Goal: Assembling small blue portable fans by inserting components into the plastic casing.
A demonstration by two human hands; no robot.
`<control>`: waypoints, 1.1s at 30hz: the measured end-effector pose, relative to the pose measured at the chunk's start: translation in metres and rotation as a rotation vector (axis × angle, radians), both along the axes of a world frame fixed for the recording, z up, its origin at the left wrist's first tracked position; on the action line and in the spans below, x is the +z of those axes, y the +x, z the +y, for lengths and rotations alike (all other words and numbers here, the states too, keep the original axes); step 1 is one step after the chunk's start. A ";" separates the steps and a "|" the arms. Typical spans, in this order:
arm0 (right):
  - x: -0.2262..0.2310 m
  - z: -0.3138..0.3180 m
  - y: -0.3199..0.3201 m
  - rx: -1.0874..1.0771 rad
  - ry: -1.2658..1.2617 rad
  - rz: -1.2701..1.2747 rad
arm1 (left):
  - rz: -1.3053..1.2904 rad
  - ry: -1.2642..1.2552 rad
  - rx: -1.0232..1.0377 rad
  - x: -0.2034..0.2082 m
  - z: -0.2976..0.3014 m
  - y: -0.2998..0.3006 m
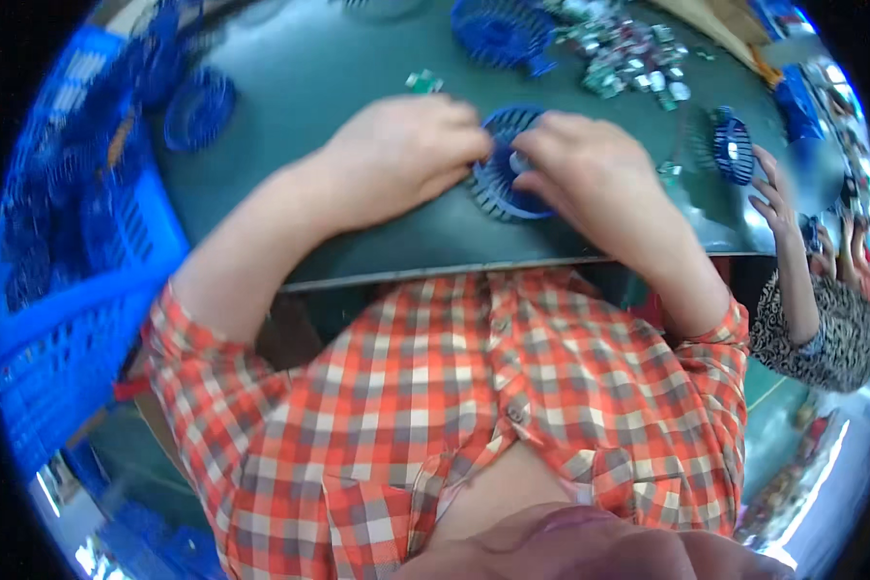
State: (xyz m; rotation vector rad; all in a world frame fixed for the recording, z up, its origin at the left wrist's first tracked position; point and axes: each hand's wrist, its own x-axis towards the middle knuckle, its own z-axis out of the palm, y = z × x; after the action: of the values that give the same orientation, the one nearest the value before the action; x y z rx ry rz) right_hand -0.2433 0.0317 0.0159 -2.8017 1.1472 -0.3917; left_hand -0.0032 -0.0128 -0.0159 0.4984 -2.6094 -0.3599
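A round blue plastic part (501, 198) with a slatted rim, like a small fan grille or lamp housing, rests on the green table between my hands. My left hand (411, 145) is closed, its curled fingertips at the part's left rim. From the right, my right hand (590, 164) reaches over the part with thumb and fingers pinched together. A small pale piece (519, 162) shows at those fingertips, too blurred to name. Just beyond my left hand lie a few small green-and-white pieces (423, 82).
Another blue slatted part (503, 37) and a pile of small shiny pieces (638, 58) lie at the far side. One more blue part (200, 108) is at the left, near a blue crate (87, 319). At right, a co-worker's hand (775, 198) is by a blue part (733, 147).
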 end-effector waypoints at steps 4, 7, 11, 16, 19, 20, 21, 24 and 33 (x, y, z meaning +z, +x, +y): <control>-0.002 0.002 -0.003 -0.024 0.107 -0.138 | 0.020 -0.014 0.051 -0.004 0.000 0.006; -0.011 0.008 -0.008 0.014 0.152 -0.208 | 0.029 -0.019 0.061 -0.007 0.002 0.010; -0.028 0.025 -0.010 0.066 -0.035 -0.160 | -0.053 0.000 0.082 -0.004 0.007 0.008; -0.030 0.035 -0.010 0.036 -0.098 -0.111 | -0.097 0.042 0.016 0.002 0.009 0.008; -0.030 0.035 -0.014 0.011 -0.105 -0.112 | -0.080 0.133 -0.037 0.002 0.002 0.004; -0.032 0.034 -0.015 0.016 -0.089 -0.134 | -0.052 0.200 -0.014 0.009 0.001 0.007; -0.034 0.032 -0.019 0.015 -0.112 -0.152 | -0.017 0.266 -0.004 0.015 -0.003 0.007; -0.034 0.029 -0.032 -0.066 -0.177 -0.378 | 0.229 -0.031 0.235 0.018 -0.024 0.018; -0.045 0.021 -0.160 -0.749 -0.476 -0.622 | -0.099 -0.076 0.795 -0.012 -0.083 0.043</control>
State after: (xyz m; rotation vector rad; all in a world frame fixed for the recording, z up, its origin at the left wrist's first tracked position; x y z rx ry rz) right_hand -0.4032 0.0531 -0.0287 -2.1016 2.0424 -1.6246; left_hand 0.0394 -0.0953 -0.0279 1.4680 -2.2596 0.0326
